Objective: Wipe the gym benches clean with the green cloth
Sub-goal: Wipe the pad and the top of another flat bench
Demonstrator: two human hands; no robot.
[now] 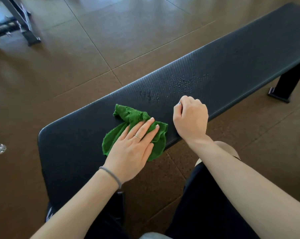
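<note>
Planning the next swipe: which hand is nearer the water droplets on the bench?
Right. The right hand, fingers curled, rests just below the droplets. The left hand presses the cloth farther back, toward the bench's near end.

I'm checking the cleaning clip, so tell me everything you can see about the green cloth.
The green cloth looks like bright terry or microfibre with frayed edges. It lies crumpled and partly folded on the black bench pad near its near end, one corner drooping over the front edge. The left hand presses flat on it, fingers straight. Water droplets sit beyond it.
</note>
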